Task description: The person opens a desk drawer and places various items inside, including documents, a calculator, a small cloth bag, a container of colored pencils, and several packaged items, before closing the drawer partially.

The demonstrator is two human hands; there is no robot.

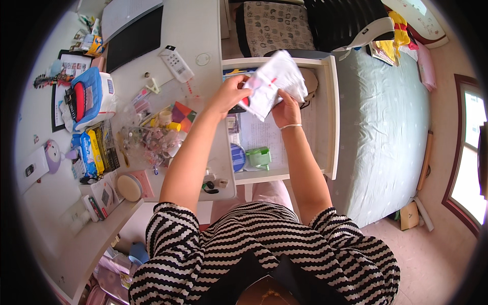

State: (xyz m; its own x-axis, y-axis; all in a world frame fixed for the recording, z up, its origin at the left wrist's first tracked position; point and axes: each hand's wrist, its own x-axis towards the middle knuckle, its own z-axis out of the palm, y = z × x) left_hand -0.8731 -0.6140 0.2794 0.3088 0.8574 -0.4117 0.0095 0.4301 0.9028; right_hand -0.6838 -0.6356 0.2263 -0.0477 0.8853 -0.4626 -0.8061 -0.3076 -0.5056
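Observation:
Above an open white drawer (333, 119), both my hands hold a bundle of crumpled white packets (279, 76) with small red marks. My left hand (230, 96) pinches its left edge between thumb and fingers. My right hand (288, 111), with a bracelet at the wrist, grips the lower right side, thumb on top. In the drawer lie printed sheets of paper (259, 133), a green plastic case (259, 157), a blue round item (237, 156) and a brown item (309, 84). The bundle and my hands hide part of the drawer's contents.
Left of the drawer, the white desk (195, 30) carries a white remote control (176, 64), small items in clear plastic (152, 140) and a blue-and-white container (96, 96). A bed (381, 137) stands right of the drawer, a black chair (348, 23) beyond it.

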